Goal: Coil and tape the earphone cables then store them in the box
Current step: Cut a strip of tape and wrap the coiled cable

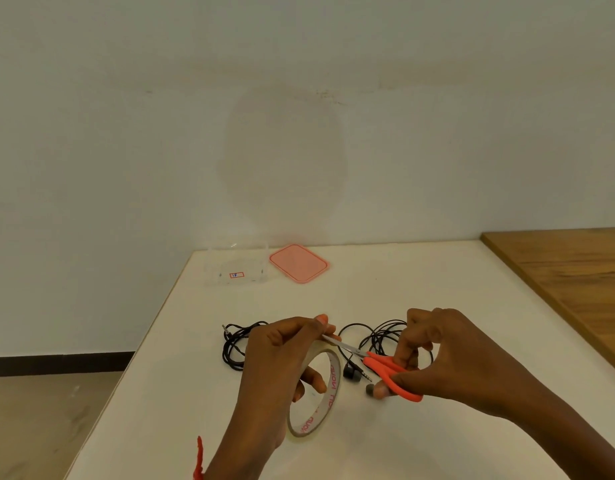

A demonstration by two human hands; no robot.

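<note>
My left hand grips a roll of tape upright above the white table, thumb and finger pinching a strip at its top. My right hand holds orange-handled scissors, whose blades point left at the pinched strip. A loose black earphone cable lies behind my left hand. A second tangled black earphone cable with earbuds and a jack lies under the scissors. The clear plastic box stands open at the table's far left edge.
The box's pink lid lies flat to the right of the box. The white table meets a wall at the back. A wooden surface adjoins it on the right. Floor shows on the left.
</note>
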